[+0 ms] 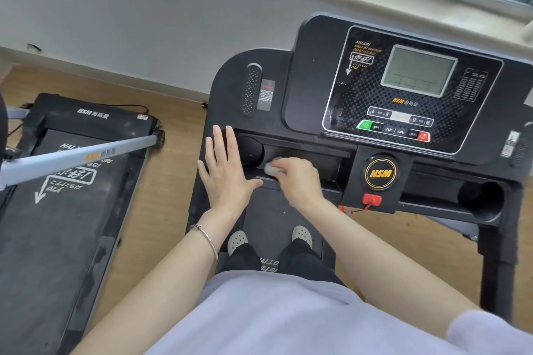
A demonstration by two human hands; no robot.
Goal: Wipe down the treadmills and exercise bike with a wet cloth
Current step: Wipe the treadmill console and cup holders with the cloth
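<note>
Grey shirt fabric (pixel 274 320) fills the bottom edge, with two bare forearms reaching out from it and a thin bracelet (pixel 209 239) on the left wrist. Of the hands, the left hand (pixel 225 170) lies flat with fingers spread on the left edge of the treadmill (pixel 311 66), beside a round cup holder (pixel 249 151). The right hand (pixel 297 179) is curled round a small whitish cloth (pixel 272 168), pressing it into the shallow tray below the console. A round badge (pixel 380 173) reads "HSM" in yellow, with a red safety clip (pixel 372 199) under it. Under the blank grey screen (pixel 419 70) "HSM" appears again with Chinese characters; keys show 4, 8, 12 and 16, flanked by a green and a red button, and "HALLO!" is printed at upper left. Pale shoes (pixel 238 241) stand on the belt, where "HALLO" shows between the legs. On the wooden floor (pixel 170 181) to the left lies a second treadmill (pixel 57 239), marked "HSM" and "HALLO", crossed by a grey bar (pixel 78 157).
</note>
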